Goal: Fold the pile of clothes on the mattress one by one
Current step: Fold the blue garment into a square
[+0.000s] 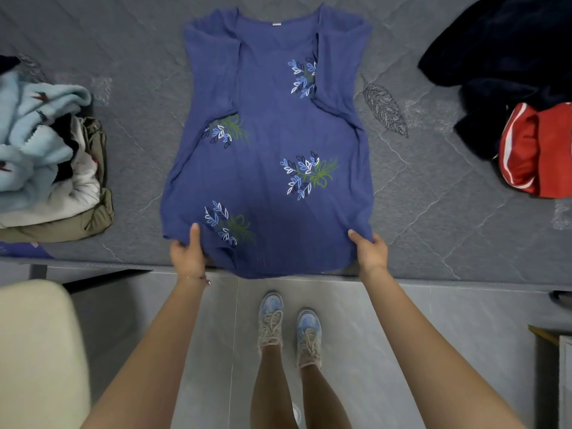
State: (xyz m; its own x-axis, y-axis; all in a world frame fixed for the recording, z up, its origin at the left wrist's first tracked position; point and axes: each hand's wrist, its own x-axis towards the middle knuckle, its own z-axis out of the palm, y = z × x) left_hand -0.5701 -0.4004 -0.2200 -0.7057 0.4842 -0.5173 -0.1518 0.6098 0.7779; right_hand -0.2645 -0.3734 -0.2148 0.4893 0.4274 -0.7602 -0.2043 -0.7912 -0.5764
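Note:
A blue top with leaf prints (266, 144) lies flat on the grey mattress (433, 196), neckline at the far side, both sleeves folded inward over the body. Its hem hangs slightly over the mattress's near edge. My left hand (187, 253) pinches the hem near its left corner, thumb on top of the cloth. At the right corner of the hem, my right hand (370, 250) grips the cloth in the same way, thumb on top and fingers underneath.
A stack of folded clothes (46, 162), light blue on top and khaki at the bottom, sits at the left. Dark navy garments (501, 57) and a red one (535, 150) lie at the right. A cream chair (34, 351) stands at lower left on the tiled floor.

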